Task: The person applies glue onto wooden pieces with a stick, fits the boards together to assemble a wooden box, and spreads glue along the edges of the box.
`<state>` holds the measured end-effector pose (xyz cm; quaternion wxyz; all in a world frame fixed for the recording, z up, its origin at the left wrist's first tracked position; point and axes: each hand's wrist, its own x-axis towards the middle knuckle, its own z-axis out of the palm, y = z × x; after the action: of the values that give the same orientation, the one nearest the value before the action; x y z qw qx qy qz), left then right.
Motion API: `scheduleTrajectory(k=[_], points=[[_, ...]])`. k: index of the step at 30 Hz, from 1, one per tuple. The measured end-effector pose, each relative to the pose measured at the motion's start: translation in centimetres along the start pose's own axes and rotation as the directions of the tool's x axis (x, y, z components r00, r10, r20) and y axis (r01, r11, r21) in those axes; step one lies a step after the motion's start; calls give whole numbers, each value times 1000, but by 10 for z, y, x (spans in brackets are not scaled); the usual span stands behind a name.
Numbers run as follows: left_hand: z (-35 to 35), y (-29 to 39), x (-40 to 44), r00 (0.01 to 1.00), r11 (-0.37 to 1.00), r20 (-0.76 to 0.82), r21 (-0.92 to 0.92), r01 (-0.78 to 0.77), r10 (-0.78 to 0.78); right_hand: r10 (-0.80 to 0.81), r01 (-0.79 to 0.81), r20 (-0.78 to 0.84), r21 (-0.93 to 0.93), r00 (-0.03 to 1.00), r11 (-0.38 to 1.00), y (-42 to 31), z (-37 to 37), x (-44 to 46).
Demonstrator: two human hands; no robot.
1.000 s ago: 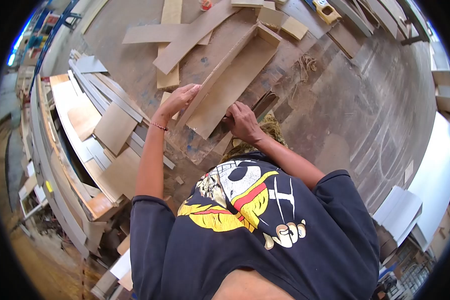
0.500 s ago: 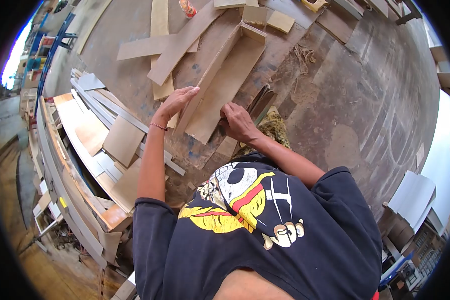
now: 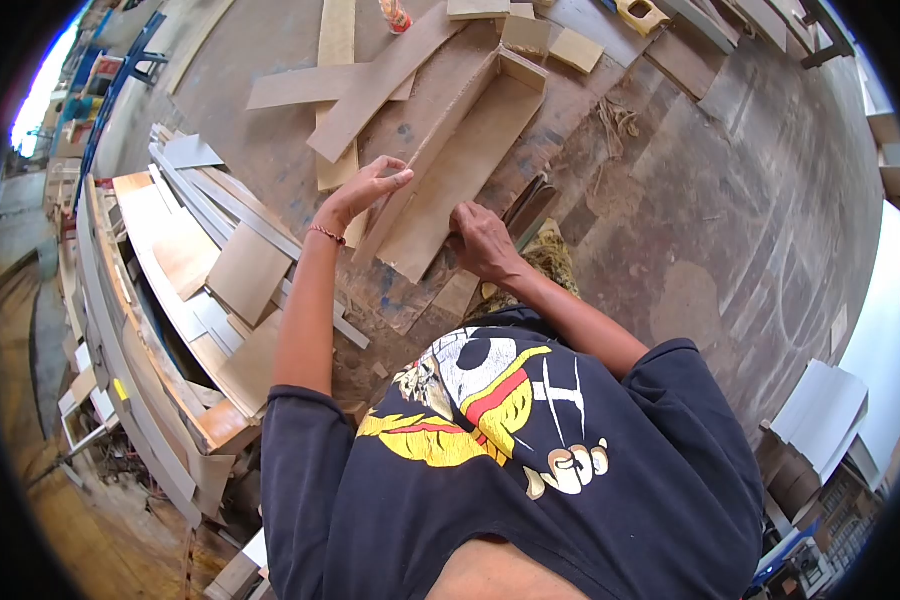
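Note:
A long, narrow wooden piece [image 3: 460, 165] with a raised left side and a raised far end lies on the floor, pointing up and to the right. My left hand [image 3: 372, 187] is at the top edge of its raised side, thumb and fingers apart. On the other side, my right hand [image 3: 483, 242] has curled fingers at the near right edge of the base. What those fingers hold, if anything, is hidden. Dark folded strips [image 3: 530, 212] lie just right of my right hand.
Flat boards [image 3: 385, 85] cross beyond my left hand, near a red-and-white bottle [image 3: 396, 15]. Stacked panels and strips [image 3: 248, 270] stand at the left. A yellow-handled tool [image 3: 640, 14] lies at the top right. White sheets [image 3: 820, 415] are at the right.
My left hand has lifted slightly and its fingers have spread from the raised side. My right hand stays at the base's edge. The camera view has shifted a little.

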<state>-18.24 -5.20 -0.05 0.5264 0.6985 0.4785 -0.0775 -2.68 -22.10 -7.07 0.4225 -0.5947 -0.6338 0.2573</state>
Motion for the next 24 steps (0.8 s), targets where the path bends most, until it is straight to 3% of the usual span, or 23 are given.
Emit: scheduleTrajectory(k=[5,8,11,13,14,17,21,24], points=[[-5,2,10,985,989,111,-50,137,-130,-7,7,16,12,1000,1000,3,-2,0],[-8,11,13,990,991,104,-77,108,-100,73,-79,70,85,995,993,1,-12,-1],[-4,23,21,999,988,52,-154,-2,10,145,-144,-10,78,989,986,2,-27,4],[-2,38,29,999,972,36,-237,-9,18,209,-198,-252,70,945,978,11,-34,14],[-1,45,35,1000,947,13,-321,-16,21,216,-204,-259,70,942,976,17,-37,19],[-1,64,59,996,953,-9,-287,-92,94,286,-278,-391,76,875,957,40,-45,37],[0,78,90,990,965,-2,-223,-136,139,387,-387,-385,82,838,919,40,-59,58],[-3,89,92,992,941,-2,-316,-118,124,436,-426,-364,113,823,898,47,-59,63]])
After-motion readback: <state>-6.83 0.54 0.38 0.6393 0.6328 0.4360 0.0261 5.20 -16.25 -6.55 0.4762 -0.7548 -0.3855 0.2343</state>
